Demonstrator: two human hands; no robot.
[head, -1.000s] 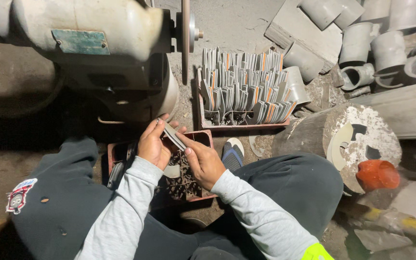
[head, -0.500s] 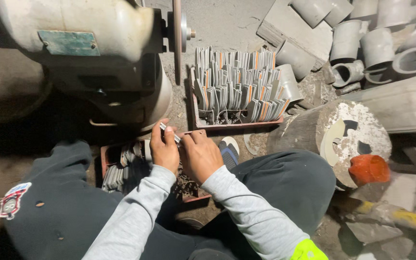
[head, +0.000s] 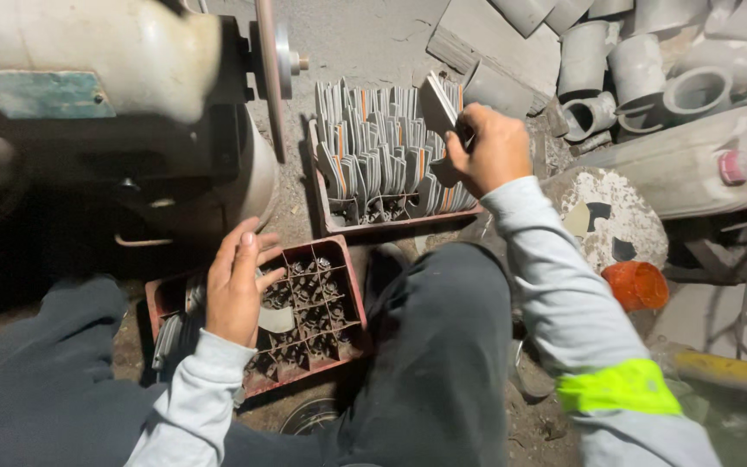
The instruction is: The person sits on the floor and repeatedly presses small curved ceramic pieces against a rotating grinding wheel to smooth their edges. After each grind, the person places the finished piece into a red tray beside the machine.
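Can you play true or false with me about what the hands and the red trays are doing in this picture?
1. The right hand holds a flat metal piece over the far tray. True.
2. The left hand holds a hammer. False: it holds no tool; it is open, fingers spread, above the near tray.
3. The far tray is packed with upright metal pieces. True.
4. The near tray has no dividers. False: it is split into small square compartments.
5. The grinding wheel lies flat on the ground. False: it stands on edge, mounted on the machine.
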